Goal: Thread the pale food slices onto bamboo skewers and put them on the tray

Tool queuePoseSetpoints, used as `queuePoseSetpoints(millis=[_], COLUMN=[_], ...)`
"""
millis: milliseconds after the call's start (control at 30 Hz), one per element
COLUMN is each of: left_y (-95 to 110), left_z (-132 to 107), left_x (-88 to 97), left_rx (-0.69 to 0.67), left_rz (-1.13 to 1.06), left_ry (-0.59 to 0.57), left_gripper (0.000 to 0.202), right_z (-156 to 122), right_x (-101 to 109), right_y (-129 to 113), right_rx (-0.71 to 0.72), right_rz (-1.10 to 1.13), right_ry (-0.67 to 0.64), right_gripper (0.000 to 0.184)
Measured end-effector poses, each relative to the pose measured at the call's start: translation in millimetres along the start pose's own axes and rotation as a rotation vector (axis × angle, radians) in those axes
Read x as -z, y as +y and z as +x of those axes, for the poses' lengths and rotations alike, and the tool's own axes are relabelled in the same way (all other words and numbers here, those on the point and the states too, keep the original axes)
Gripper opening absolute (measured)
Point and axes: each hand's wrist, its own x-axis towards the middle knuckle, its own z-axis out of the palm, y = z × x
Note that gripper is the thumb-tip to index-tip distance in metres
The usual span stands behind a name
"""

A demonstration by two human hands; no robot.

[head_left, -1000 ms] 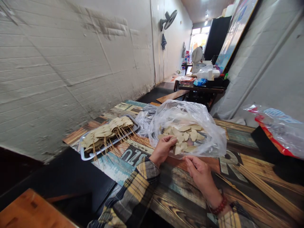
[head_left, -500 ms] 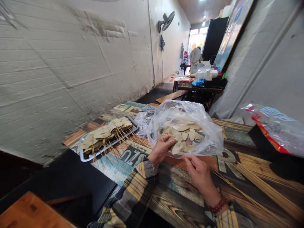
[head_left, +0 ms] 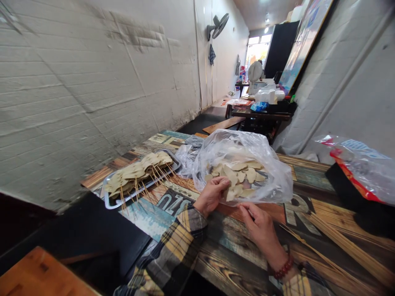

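Observation:
My left hand is closed in a pinch at the near edge of a clear plastic bag, with a thin greyish-beige slice at its fingertips. Several similar flat slices lie loose inside the open bag. Just right of it, my right hand has thumb and forefinger pressed together; whatever they hold is too fine to make out. To the left, a metal tray bears a pile of skewered slices, their sticks pointing toward me. Bare bamboo skewers lie at the right.
Everything rests on a patchwork-patterned wooden table. A dark box with a red-edged plastic package stands at the right. Behind the tray is a crumpled plastic bag. Farther back stands another cluttered table.
My left hand has shifted slightly right and turned, bringing the slice at its fingertips nearer the right hand. The right hand keeps its pinch, almost unmoved. The view has shifted slightly.

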Motion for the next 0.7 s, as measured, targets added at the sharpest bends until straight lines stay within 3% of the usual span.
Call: queuePoseSetpoints(millis=[300,700], left_y=[0.5,-8.9], left_z=[1.7,2.8], left_x=[0.6,-0.7], left_rx=[-0.063,-0.019], left_rz=[-0.035,0.053], left_ry=[0.060,0.012], left_gripper=[0.042,0.039], right_z=[-0.2,-0.3], right_x=[-1.7,-0.8], right_y=[2.3,-3.6], right_rx=[0.014,-0.012], right_rz=[-0.025,-0.017], right_ry=[-0.010,0.009], right_gripper=[0.037,0.039])
